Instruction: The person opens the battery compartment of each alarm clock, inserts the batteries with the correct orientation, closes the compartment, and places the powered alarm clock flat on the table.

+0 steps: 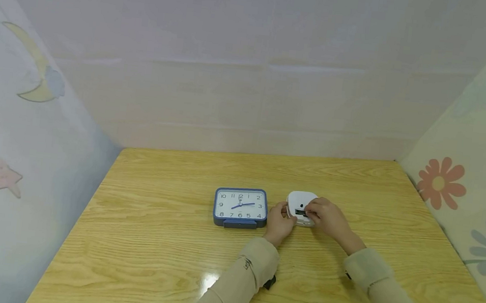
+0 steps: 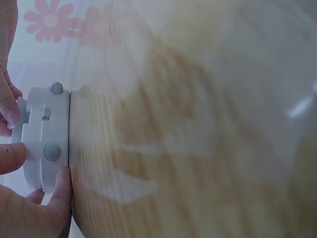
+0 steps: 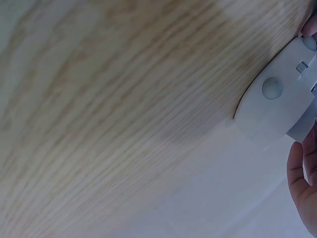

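Observation:
A small white clock (image 1: pixel 299 197) lies back side up on the wooden table, with a dark battery slot (image 1: pixel 301 212) showing in its back. My left hand (image 1: pixel 280 224) grips its left edge, thumb at the top rim and fingers low along the side. From the right, my right hand (image 1: pixel 328 220) reaches over the back and pinches a white battery cover (image 3: pixel 303 124), which stands tilted up at the slot. Two round grey feet (image 2: pixel 52 151) stick out from the clock's side. The right fingertips partly hide the slot in the head view.
A blue alarm clock (image 1: pixel 240 205) with a white dial lies face up just left of my left hand. The wooden table (image 1: pixel 149 240) meets pale cloth walls at the back and sides. Printed flowers (image 1: pixel 440 183) decorate the right wall.

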Tool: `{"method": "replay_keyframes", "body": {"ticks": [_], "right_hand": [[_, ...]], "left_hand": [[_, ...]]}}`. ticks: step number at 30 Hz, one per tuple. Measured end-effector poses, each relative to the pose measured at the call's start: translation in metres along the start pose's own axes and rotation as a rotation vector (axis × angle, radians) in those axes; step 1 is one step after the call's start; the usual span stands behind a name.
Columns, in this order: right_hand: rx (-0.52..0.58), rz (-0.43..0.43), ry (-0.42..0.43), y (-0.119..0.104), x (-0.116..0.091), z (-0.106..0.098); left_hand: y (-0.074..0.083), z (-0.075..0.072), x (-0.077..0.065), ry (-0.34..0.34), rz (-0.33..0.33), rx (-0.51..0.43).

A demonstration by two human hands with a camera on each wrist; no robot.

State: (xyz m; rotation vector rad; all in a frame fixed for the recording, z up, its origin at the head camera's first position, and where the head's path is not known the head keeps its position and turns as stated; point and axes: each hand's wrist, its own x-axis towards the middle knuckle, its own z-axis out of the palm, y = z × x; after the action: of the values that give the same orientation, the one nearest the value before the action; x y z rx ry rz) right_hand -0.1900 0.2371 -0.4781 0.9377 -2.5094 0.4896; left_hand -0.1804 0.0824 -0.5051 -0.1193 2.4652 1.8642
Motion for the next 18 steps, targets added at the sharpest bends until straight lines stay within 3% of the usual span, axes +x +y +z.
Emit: {"method": "replay_keyframes", "body": {"ticks": [8, 18], "right_hand": [[-0.008, -0.002, 0.017, 0.0011, -0.0011, 0.0057], [-0.024, -0.004, 0.023, -0.0016, -0.0013, 0.0066]], "left_hand": [[0.0009, -0.0003, -0.0004, -0.007, -0.017, -0.005], [0.0003, -0.0004, 0.0001, 0.008, 0.007, 0.011]]}}
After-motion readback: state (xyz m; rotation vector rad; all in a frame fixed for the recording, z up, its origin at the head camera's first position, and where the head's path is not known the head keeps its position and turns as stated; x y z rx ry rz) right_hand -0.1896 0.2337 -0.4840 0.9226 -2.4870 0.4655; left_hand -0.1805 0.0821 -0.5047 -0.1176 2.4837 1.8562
